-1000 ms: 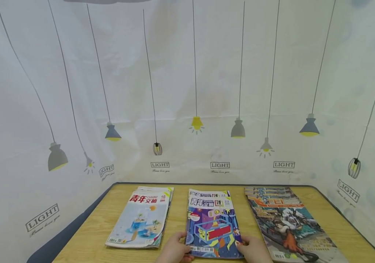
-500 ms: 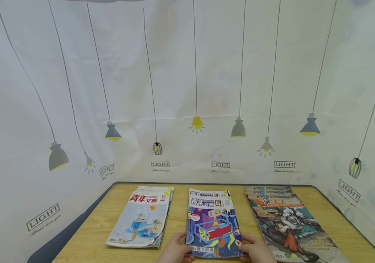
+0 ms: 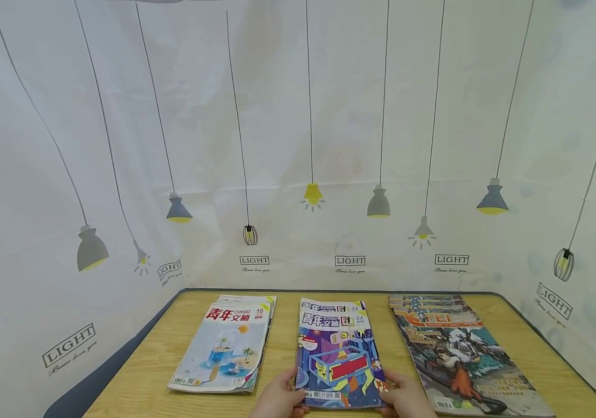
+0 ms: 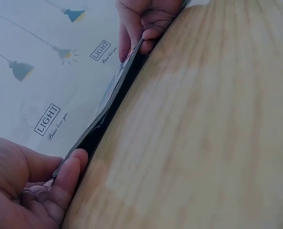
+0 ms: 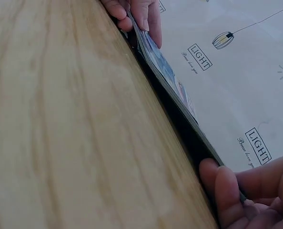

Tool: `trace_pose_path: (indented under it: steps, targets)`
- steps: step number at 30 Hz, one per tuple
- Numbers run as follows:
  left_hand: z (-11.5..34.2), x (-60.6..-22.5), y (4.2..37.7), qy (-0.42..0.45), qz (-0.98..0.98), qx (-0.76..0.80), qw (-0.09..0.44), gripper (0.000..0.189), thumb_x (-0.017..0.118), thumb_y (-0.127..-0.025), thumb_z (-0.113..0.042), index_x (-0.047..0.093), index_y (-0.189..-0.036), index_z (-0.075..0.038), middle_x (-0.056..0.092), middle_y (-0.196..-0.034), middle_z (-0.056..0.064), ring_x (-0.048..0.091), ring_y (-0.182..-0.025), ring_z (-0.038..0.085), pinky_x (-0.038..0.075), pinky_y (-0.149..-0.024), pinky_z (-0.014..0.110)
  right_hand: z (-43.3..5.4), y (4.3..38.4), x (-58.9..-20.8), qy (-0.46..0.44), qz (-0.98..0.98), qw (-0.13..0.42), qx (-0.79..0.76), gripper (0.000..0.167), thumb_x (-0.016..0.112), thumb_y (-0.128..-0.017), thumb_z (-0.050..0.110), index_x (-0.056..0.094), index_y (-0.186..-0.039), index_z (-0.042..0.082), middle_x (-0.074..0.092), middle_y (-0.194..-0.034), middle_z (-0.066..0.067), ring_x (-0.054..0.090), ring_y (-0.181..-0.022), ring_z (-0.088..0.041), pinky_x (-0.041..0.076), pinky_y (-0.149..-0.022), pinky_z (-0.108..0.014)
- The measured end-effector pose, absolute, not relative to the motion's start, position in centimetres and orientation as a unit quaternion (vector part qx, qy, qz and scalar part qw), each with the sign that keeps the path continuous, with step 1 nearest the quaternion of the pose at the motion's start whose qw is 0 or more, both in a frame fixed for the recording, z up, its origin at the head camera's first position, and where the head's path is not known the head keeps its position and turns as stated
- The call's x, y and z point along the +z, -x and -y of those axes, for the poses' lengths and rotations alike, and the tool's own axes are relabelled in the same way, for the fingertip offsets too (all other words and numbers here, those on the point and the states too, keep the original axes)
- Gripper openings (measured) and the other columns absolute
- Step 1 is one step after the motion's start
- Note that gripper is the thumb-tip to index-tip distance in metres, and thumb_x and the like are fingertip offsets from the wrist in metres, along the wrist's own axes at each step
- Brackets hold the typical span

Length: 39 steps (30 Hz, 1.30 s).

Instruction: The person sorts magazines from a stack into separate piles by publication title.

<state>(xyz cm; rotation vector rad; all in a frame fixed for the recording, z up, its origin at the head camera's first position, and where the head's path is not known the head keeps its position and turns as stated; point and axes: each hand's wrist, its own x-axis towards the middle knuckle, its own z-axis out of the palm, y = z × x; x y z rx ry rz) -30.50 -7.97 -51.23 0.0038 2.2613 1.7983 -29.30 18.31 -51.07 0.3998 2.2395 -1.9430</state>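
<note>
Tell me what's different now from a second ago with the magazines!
Hardly anything I can see! No magazine has clearly moved, and nothing was newly grabbed or let go. The left hand and right hand still hold the near end of the middle pile. The left pile and right pile stayed put.

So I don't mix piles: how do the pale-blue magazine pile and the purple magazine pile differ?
Cover: the pale-blue magazine pile shows a red title and 16; the purple magazine pile, a dark title and 22. State: the left grip and right grip hold the purple magazine pile; the pale-blue magazine pile lies untouched on the table. Their title wording matches.
</note>
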Motion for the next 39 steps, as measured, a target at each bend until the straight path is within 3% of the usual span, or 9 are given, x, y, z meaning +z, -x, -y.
trace_pose_path:
  steps: [9, 17, 25, 30, 35, 39]
  targets:
    - [7.9, -50.9, 30.3, 0.003, -0.769, 0.629, 0.113, 0.059, 0.056, -0.090, 0.005, 0.031, -0.142, 0.013, 0.062, -0.083, 0.008, 0.065, -0.065, 0.017, 0.056, -0.061, 0.029, -17.8, 29.1, -50.7, -0.140, -0.716, 0.041, -0.683, 0.063, 0.055, -0.079, -0.017, 0.033, -0.138, -0.017, 0.064, -0.090, -0.014, 0.061, -0.064, -0.018, 0.055, -0.059, -0.031]
    - [9.1, -49.7, 30.6, -0.023, -0.760, 0.641, 0.106, 0.057, 0.054, -0.089, 0.006, 0.032, -0.142, 0.013, 0.061, -0.085, 0.010, 0.062, -0.066, 0.015, 0.054, -0.064, 0.027, -16.8, 28.7, -49.6, -0.126, -0.724, 0.027, -0.678, 0.062, 0.053, -0.082, -0.014, 0.031, -0.139, -0.017, 0.064, -0.085, -0.012, 0.059, -0.064, -0.018, 0.053, -0.060, -0.030]
    - [12.2, -48.5, 30.9, -0.016, -0.758, 0.642, 0.115, 0.060, 0.053, -0.090, 0.006, 0.026, -0.142, 0.016, 0.063, -0.087, 0.012, 0.061, -0.064, 0.015, 0.053, -0.063, 0.027, -14.1, 28.8, -48.8, -0.096, -0.700, 0.030, -0.707, 0.063, 0.050, -0.080, -0.016, 0.029, -0.140, -0.018, 0.061, -0.091, -0.014, 0.059, -0.070, -0.019, 0.054, -0.061, -0.029]
    - [14.9, -47.9, 30.9, -0.009, -0.743, 0.659, 0.117, 0.063, 0.052, -0.091, 0.007, 0.019, -0.144, 0.016, 0.062, -0.087, 0.012, 0.059, -0.062, 0.013, 0.053, -0.061, 0.024, -11.7, 29.0, -48.2, -0.055, -0.695, 0.035, -0.716, 0.064, 0.048, -0.079, -0.017, 0.027, -0.139, -0.020, 0.051, -0.081, -0.009, 0.051, -0.065, -0.016, 0.054, -0.059, -0.027]
    - [17.8, -47.6, 30.8, 0.027, -0.751, 0.654, 0.092, 0.063, 0.052, -0.089, 0.009, 0.022, -0.144, 0.014, 0.058, -0.083, 0.013, 0.060, -0.060, 0.015, 0.053, -0.059, 0.024, -8.4, 29.1, -47.9, -0.018, -0.689, 0.025, -0.724, 0.065, 0.048, -0.077, -0.019, 0.027, -0.138, -0.021, 0.040, -0.071, 0.000, 0.044, -0.060, -0.012, 0.053, -0.056, -0.024]
    - [20.1, -47.7, 30.8, 0.069, -0.772, 0.628, 0.071, 0.059, 0.051, -0.089, 0.009, 0.028, -0.143, 0.013, 0.058, -0.086, 0.015, 0.061, -0.063, 0.019, 0.053, -0.060, 0.027, -5.7, 29.2, -47.7, 0.006, -0.692, 0.024, -0.721, 0.063, 0.048, -0.076, -0.019, 0.030, -0.135, -0.023, 0.043, -0.070, -0.001, 0.048, -0.056, -0.011, 0.053, -0.055, -0.024]
